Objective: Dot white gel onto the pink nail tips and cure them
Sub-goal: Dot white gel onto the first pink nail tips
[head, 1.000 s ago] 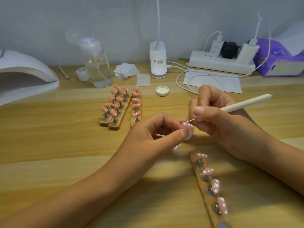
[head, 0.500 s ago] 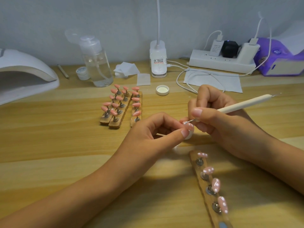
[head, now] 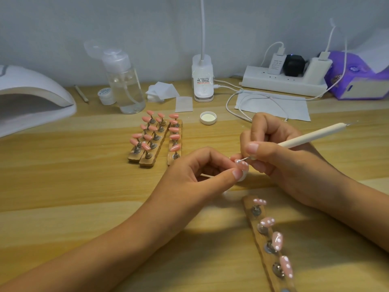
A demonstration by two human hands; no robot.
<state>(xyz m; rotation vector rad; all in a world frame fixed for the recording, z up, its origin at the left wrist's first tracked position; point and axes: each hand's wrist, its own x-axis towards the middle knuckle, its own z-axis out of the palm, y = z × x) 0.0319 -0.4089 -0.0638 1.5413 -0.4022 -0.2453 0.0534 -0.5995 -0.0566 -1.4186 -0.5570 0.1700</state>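
Note:
My left hand (head: 202, 173) pinches a pink nail tip (head: 242, 164) on its small white stand at the middle of the table. My right hand (head: 271, 152) grips a white dotting pen (head: 309, 135), whose metal point touches that tip's far end. A wooden strip (head: 266, 247) at the lower right carries several pink tips with white dots. Three wooden strips (head: 154, 140) of plain pink tips stand beyond my left hand. The white curing lamp (head: 31, 100) sits at the far left.
A clear pump bottle (head: 124, 81), a small white jar (head: 105, 94), an open white cap (head: 208, 118), cotton pads (head: 162, 91), a clip lamp base (head: 202, 79), a power strip (head: 284, 81) with trailing cables and a purple tissue pack (head: 357, 79) line the back of the wooden table.
The pen's point has shifted slightly left along the held tip. Both hands stay in the same place.

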